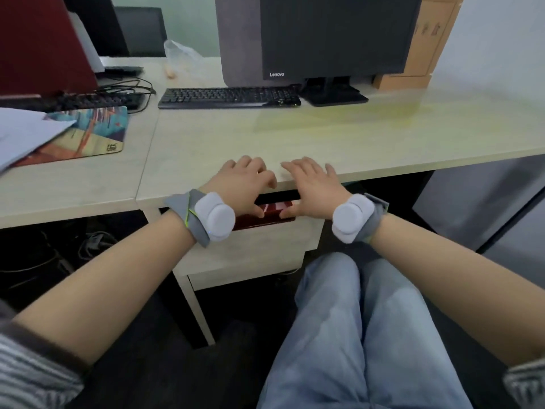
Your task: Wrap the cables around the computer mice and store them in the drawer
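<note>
Both hands at the desk edge, over the drawer: left hand and right hand lie fingers on the top, loosely spread, thumbs hanging toward the gap, holding nothing. Drawer slightly open, a red item showing inside; no mice or cables visible on the desk or in the slit, so whether they are already stored cannot be told. Judged status: late stage, likely closing the drawer, or else only opening it with wrapping still to do.
</note>
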`<state>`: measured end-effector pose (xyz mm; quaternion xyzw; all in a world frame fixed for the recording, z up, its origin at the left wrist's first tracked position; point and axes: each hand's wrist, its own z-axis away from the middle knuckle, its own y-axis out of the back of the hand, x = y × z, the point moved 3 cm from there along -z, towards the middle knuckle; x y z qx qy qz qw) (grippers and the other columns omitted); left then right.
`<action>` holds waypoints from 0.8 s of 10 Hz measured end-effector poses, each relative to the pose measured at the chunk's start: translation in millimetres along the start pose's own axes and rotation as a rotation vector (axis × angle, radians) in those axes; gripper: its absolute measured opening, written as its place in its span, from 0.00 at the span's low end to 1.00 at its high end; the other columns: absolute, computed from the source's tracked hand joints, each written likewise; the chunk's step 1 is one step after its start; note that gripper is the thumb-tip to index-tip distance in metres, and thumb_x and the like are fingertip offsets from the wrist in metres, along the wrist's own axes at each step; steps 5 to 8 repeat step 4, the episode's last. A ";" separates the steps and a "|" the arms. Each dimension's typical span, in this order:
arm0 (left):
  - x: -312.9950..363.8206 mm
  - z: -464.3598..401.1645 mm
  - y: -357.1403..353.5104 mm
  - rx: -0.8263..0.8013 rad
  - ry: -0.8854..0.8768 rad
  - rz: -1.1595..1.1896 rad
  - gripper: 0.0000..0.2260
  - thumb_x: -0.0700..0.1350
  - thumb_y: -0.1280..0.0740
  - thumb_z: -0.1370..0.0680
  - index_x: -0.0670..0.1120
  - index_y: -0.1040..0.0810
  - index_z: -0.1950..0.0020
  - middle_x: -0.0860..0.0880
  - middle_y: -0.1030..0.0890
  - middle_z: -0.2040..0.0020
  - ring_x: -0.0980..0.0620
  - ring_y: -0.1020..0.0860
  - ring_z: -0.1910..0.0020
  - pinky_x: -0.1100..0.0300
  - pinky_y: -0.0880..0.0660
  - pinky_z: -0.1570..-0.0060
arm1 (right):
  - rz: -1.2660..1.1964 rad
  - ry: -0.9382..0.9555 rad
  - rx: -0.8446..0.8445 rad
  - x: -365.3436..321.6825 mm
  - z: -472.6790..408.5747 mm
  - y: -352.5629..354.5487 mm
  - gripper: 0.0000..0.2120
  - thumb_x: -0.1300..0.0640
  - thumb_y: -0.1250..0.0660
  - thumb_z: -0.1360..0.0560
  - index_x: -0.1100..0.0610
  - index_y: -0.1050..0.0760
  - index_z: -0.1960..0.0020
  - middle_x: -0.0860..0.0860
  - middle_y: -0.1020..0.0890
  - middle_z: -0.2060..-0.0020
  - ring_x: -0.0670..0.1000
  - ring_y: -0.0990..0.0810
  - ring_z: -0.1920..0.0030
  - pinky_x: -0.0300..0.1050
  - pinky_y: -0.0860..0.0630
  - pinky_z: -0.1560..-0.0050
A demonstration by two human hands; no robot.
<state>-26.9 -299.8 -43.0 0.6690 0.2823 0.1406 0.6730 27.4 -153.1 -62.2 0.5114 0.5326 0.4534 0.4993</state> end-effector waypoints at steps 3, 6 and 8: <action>-15.0 -10.3 -11.1 0.111 0.162 0.050 0.21 0.52 0.33 0.26 0.49 0.35 0.37 0.47 0.30 0.39 0.45 0.33 0.39 0.53 0.34 0.42 | 0.109 -0.001 0.193 15.3 -19.6 5.6 0.22 0.46 0.32 0.29 0.50 0.33 0.37 0.52 0.30 0.39 0.57 0.32 0.40 0.51 0.33 0.43; -15.3 -21.9 -1.5 -0.045 0.174 0.238 0.21 0.58 0.34 0.27 0.49 0.32 0.39 0.49 0.28 0.43 0.47 0.31 0.43 0.54 0.32 0.45 | -0.037 0.015 -0.008 22.0 -26.2 13.7 0.23 0.44 0.31 0.29 0.49 0.32 0.37 0.52 0.30 0.38 0.56 0.32 0.38 0.51 0.32 0.41; -15.3 -21.9 -1.5 -0.045 0.174 0.238 0.21 0.58 0.34 0.27 0.49 0.32 0.39 0.49 0.28 0.43 0.47 0.31 0.43 0.54 0.32 0.45 | -0.037 0.015 -0.008 22.0 -26.2 13.7 0.23 0.44 0.31 0.29 0.49 0.32 0.37 0.52 0.30 0.38 0.56 0.32 0.38 0.51 0.32 0.41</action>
